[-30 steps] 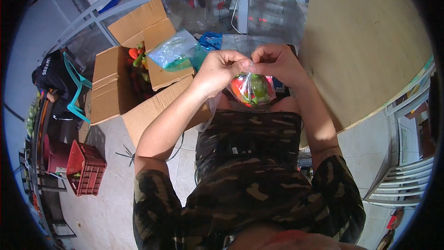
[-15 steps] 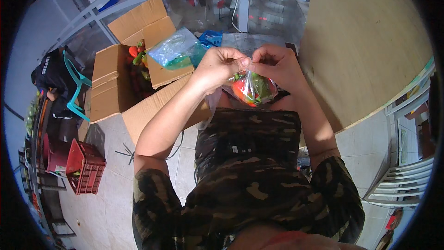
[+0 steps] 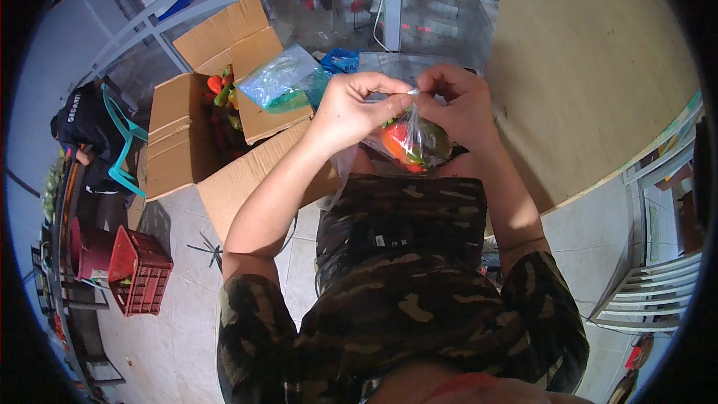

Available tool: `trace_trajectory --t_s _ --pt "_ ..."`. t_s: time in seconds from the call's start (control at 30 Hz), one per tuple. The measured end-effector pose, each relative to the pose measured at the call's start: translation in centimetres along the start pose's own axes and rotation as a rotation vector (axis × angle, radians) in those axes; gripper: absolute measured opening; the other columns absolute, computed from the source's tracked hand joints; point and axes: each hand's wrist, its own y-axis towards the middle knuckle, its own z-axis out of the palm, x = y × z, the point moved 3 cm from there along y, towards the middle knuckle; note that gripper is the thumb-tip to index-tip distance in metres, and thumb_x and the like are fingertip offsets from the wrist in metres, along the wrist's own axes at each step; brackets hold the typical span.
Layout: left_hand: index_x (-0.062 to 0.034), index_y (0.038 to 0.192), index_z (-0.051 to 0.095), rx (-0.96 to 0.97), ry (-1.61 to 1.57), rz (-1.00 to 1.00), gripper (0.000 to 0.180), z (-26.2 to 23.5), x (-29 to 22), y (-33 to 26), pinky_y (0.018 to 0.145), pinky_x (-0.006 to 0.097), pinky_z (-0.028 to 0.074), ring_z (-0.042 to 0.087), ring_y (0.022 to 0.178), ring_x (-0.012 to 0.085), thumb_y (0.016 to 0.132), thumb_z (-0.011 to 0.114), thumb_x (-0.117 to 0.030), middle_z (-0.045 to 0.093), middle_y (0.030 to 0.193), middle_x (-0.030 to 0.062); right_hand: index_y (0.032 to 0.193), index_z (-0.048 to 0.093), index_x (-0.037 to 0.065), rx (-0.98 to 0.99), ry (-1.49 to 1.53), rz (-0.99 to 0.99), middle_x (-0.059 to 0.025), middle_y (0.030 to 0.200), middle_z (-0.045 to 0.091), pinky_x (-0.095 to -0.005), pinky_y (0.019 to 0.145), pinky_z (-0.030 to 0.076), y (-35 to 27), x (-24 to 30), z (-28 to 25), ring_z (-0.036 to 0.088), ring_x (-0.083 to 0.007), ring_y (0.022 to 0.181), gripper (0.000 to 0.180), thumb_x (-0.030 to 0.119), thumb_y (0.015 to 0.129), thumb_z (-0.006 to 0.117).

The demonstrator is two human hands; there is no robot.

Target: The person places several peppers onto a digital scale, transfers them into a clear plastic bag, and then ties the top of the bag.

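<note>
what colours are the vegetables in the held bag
Red and green vegetables, clearest in the head view.

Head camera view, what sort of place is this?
Likely a vegetable shop or packing corner: there's a cardboard box of colourful vegetables, a clear bag of what look like peppers, and a red crate.

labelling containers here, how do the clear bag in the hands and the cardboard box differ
The clear bag is see-through plastic; the cardboard box is brown and opaque. The clear bag is gathered at its neck by the left hand and right hand; the cardboard box has open flaps. The clear bag is smaller than the cardboard box. Both hold red and green vegetables.
</note>
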Motion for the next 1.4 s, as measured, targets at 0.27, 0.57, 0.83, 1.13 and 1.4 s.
trace_trajectory --t_s 0.27,0.57,0.83,1.13,1.4 --pt "0.0008 0.082 0.062 -0.037 0.05 0.06 0.008 0.7 0.2 0.3 0.066 0.021 0.046 0.056 0.072 0.0065 0.076 0.064 -0.004 0.062 0.078 0.0031 0.079 0.057 0.002 -0.017 -0.069 0.021 0.0015 0.075 0.056 -0.0185 0.062 0.044 -0.2 -0.4 -0.5 0.053 -0.0042 0.07 0.014 -0.004 0.068 0.063" --pt "0.0007 0.078 0.055 -0.115 0.222 0.114 0.011 1.4 0.3 0.8 0.059 0.021 0.043 0.05 0.065 0.005 0.073 0.062 -0.006 0.057 0.068 0.0032 0.084 0.06 0.0 -0.022 -0.067 -0.017 -0.0007 0.073 0.058 -0.0208 0.061 0.043 -0.5 -0.1 -0.4 0.05 -0.0055 0.066 0.016 0.008 0.073 0.067" --pt "0.0003 0.086 0.056 0.003 0.081 -0.04 0.009 1.2 0.4 0.6 0.067 0.02 0.043 0.054 0.073 0.0057 0.077 0.059 -0.001 0.058 0.076 0.0006 0.085 0.059 0.001 0.034 -0.14 0.015 -0.0007 0.077 0.059 -0.0211 0.065 0.045 -0.6 -0.1 -1.1 0.054 -0.0064 0.072 0.013 0.002 0.073 0.064" --pt "-0.0012 0.084 0.056 0.048 0.026 -0.032 0.011 1.2 0.1 0.5 0.065 0.019 0.043 0.054 0.072 0.0052 0.075 0.061 0.0 0.058 0.076 -0.0008 0.083 0.059 0.001 0.035 -0.065 0.063 -0.0004 0.075 0.058 -0.0216 0.063 0.044 -0.8 1.2 -1.1 0.052 -0.0057 0.069 0.015 0.006 0.071 0.066" --pt "0.0 0.08 0.056 -0.079 0.218 0.113 0.008 1.6 -0.7 0.1 0.067 0.021 0.041 0.052 0.07 0.0061 0.074 0.062 -0.002 0.056 0.072 -0.0003 0.089 0.058 -0.001 0.103 -0.008 0.117 -0.0004 0.078 0.059 -0.0201 0.062 0.045 -0.7 1.0 -1.1 0.054 -0.0054 0.071 0.014 0.003 0.076 0.064"
